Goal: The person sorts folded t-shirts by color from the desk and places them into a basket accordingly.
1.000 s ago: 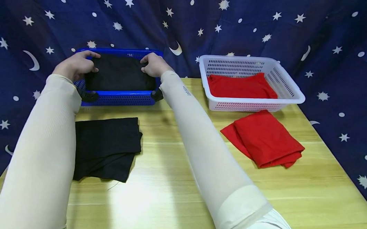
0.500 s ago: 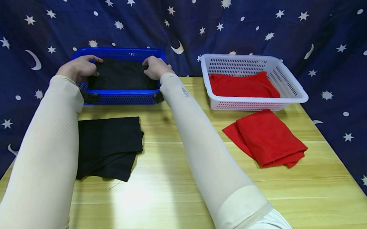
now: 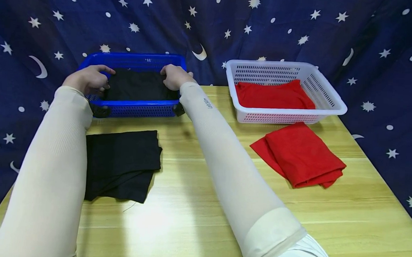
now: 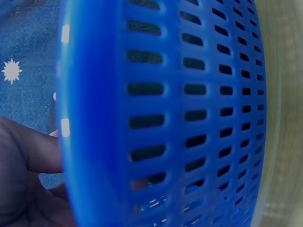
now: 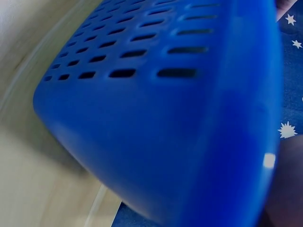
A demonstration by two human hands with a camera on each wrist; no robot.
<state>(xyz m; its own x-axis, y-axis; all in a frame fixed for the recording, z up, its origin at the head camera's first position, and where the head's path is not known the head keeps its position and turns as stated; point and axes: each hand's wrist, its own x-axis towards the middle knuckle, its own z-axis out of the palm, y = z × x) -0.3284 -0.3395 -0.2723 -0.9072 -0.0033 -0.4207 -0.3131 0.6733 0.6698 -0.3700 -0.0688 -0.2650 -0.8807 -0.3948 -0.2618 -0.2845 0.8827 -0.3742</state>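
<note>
A black cloth (image 3: 138, 87) lies inside the blue plastic basket (image 3: 137, 111), at the back left of the table. My left hand (image 3: 91, 78) reaches over the basket's left end. Its index finger stretches to the cloth's left edge, the thumb apart below it; the other fingers are mostly hidden. At the opposite end, my right hand (image 3: 175, 77) reaches in over the cloth's right edge, index finger and thumb apart. The left wrist view shows the basket's slotted wall (image 4: 170, 101) with the hand (image 4: 28, 175) behind the rim. Another black cloth (image 3: 123, 163) lies folded in front of the basket.
A white basket (image 3: 280, 118) holding a red cloth (image 3: 274, 96) stands at the back right. A folded red cloth (image 3: 299, 154) lies before it on the wooden table (image 3: 194, 221). Behind everything hangs a dark blue star-patterned curtain (image 3: 233, 13).
The black cloth has settled lower in the blue basket, and more of the back wall shows. Both hands have shifted slightly; my left index finger has come down. The camera view has also shifted a little.
</note>
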